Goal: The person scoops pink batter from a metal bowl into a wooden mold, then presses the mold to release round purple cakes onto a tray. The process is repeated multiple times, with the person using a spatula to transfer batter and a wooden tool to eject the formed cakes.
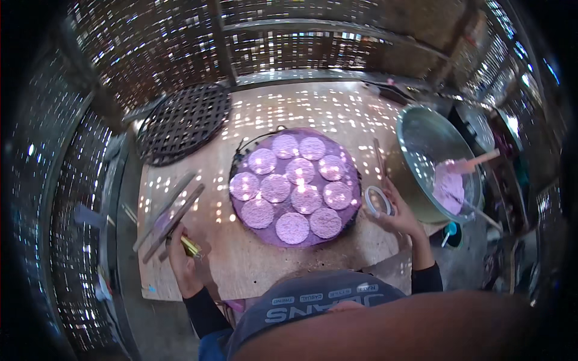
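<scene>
- The ring mould (378, 200), a small pale hoop, is gripped in the right hand (398, 218) just beside the right edge of the round tray (346, 219).
- The right hand's fingers are curled around the hoop's rim, so that its open face is turned upward.
- The round tray is laid in the middle of the wooden table (253, 265) and is covered with a purple sheet on which eleven flat pale purple discs (292, 228) are set close together.
- The left hand (180, 253) is held well to the left of the tray, closed around a small gold-coloured object (191, 246).
- Flat dark sticks (170, 219) are seen beside that hand, left of the tray; whether they are touched by it cannot be told.
- A large metal bowl (421, 144) is placed right of the tray, just beyond the right hand, with purple dough (448, 188) and a pink spatula (472, 162) in it.
- A dark lattice rack (183, 123) is propped at the far left of the tray.
</scene>
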A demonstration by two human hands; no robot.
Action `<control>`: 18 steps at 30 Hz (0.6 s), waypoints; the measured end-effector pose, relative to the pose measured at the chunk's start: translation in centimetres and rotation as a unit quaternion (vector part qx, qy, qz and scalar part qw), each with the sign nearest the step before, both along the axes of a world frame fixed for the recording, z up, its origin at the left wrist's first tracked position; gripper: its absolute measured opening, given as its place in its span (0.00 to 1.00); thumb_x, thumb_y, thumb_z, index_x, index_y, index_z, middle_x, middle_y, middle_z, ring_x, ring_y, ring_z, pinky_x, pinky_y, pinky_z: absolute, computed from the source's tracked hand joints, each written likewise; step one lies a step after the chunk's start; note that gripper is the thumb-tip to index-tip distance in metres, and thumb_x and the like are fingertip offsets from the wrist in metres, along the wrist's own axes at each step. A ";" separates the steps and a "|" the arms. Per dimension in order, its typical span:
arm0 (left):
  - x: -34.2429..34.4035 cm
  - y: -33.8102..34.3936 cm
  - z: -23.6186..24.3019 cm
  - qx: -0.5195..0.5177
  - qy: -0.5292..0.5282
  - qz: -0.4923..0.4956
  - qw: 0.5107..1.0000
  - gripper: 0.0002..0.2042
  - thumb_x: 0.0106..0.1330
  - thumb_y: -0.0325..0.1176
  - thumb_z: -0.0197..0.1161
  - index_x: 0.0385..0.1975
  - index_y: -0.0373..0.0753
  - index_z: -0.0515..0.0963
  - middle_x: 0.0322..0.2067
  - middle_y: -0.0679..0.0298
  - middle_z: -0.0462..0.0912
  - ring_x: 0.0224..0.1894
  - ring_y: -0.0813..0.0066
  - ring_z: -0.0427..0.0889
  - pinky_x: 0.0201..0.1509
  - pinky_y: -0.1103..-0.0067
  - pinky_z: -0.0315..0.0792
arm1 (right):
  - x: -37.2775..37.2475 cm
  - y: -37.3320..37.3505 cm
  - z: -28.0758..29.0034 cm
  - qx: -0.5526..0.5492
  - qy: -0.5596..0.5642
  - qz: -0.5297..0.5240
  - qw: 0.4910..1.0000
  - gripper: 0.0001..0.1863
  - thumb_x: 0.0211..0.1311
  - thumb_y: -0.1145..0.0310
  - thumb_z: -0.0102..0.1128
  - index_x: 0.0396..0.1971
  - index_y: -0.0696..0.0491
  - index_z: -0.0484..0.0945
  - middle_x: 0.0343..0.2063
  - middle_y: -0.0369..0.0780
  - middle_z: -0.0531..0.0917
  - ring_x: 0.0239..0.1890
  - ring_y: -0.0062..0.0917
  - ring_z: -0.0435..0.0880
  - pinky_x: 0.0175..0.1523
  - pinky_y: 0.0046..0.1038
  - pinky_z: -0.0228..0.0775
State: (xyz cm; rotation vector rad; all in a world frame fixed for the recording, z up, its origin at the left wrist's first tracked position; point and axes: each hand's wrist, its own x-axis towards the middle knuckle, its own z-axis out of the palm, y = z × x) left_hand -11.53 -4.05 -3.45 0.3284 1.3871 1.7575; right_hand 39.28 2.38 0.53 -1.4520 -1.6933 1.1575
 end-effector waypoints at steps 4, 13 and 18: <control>0.2 0.6 -1.2 -0.019 -0.047 0.008 0.999 0.07 0.60 0.36 0.60 0.24 0.43 0.71 0.20 0.70 0.70 0.23 0.82 0.71 0.23 0.85 0.67 | 3.1 -4.2 -5.7 0.148 -0.208 -0.085 0.963 0.47 0.39 0.65 0.66 0.62 0.53 0.51 0.58 0.49 0.62 0.61 0.39 0.60 0.63 0.35 0.51; -0.1 1.2 -3.6 -0.050 -0.035 -0.041 0.997 0.12 0.62 0.42 0.55 0.23 0.42 0.70 0.17 0.68 0.71 0.18 0.77 0.71 0.19 0.81 0.69 | 4.6 -5.9 -10.4 0.237 -0.273 -0.257 0.896 0.38 0.46 0.58 0.62 0.57 0.56 0.59 0.58 0.48 0.63 0.60 0.44 0.60 0.62 0.39 0.50; -3.4 1.4 -7.2 -0.045 0.027 -0.008 0.999 0.14 0.63 0.46 0.52 0.28 0.41 0.70 0.22 0.66 0.72 0.21 0.75 0.72 0.22 0.80 0.71 | 4.1 -6.4 -11.3 0.268 -0.242 -0.323 0.875 0.38 0.46 0.54 0.60 0.57 0.55 0.59 0.55 0.47 0.66 0.57 0.43 0.63 0.62 0.44 0.49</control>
